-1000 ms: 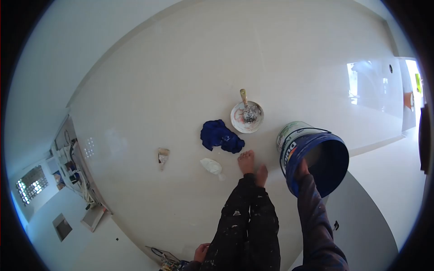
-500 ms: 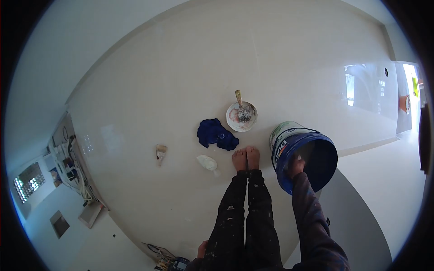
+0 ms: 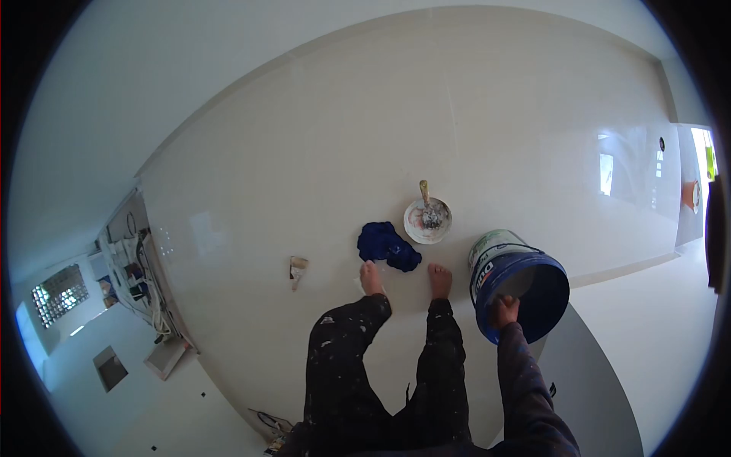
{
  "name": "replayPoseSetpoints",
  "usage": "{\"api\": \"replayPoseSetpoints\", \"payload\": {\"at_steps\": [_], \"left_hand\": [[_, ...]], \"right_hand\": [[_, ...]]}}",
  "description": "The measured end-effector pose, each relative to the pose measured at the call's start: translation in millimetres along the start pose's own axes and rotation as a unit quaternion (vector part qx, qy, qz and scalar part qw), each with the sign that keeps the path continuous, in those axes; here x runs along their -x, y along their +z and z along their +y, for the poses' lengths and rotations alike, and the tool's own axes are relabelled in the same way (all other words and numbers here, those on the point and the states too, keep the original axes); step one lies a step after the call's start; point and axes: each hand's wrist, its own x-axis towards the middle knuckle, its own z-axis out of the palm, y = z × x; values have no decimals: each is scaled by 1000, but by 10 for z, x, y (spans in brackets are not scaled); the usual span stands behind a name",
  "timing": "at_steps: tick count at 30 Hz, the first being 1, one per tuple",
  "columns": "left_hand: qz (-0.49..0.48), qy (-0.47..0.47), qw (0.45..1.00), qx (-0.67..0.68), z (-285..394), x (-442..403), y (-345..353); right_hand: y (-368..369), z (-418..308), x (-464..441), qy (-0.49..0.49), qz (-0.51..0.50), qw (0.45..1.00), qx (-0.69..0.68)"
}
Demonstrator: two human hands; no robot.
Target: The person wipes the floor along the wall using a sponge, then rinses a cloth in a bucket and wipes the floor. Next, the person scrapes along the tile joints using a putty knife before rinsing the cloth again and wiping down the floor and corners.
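My right hand (image 3: 504, 311) is at the mouth of a blue paint bucket (image 3: 484, 297), over the opening. Its fingers are curled closed, and what they hold, if anything, is hidden. The bucket appears tilted against or into a pale green-and-white bucket (image 3: 493, 241). My left hand is out of view. Left of the bucket, a white bowl (image 3: 412, 226) with dried paint stains holds a paint-crusted brush or similar tool with a yellowish handle (image 3: 424, 188). A crumpled dark blue cloth (image 3: 378, 241) lies on the floor beside it.
My bare feet (image 3: 440, 280) stand apart near the cloth. A stained flat scraper-like piece (image 3: 297, 271) lies to the left. A window opening (image 3: 61, 295) and cluttered items (image 3: 129, 255) are at the far left. A grey surface (image 3: 590, 396) is at lower right.
My left foot has stepped leftward, now covering most of the white lump on the floor. My right hand has drawn slightly back in the bucket's mouth. My left hand has left the view.
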Motion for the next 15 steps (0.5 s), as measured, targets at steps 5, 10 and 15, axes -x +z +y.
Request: {"api": "replayPoseSetpoints", "payload": {"at_steps": [5, 10, 15], "left_hand": [[185, 82, 978, 46, 807, -2238, -1184], [269, 85, 930, 237, 1784, -3917, -2557], [358, 170, 901, -179, 1280, -5357, -2438]], "right_hand": [[-380, -1032, 750, 35, 181, 918, 350], [-653, -1531, 1482, -26, 317, 846, 429], [704, -2271, 2478, -55, 427, 836, 340]]}}
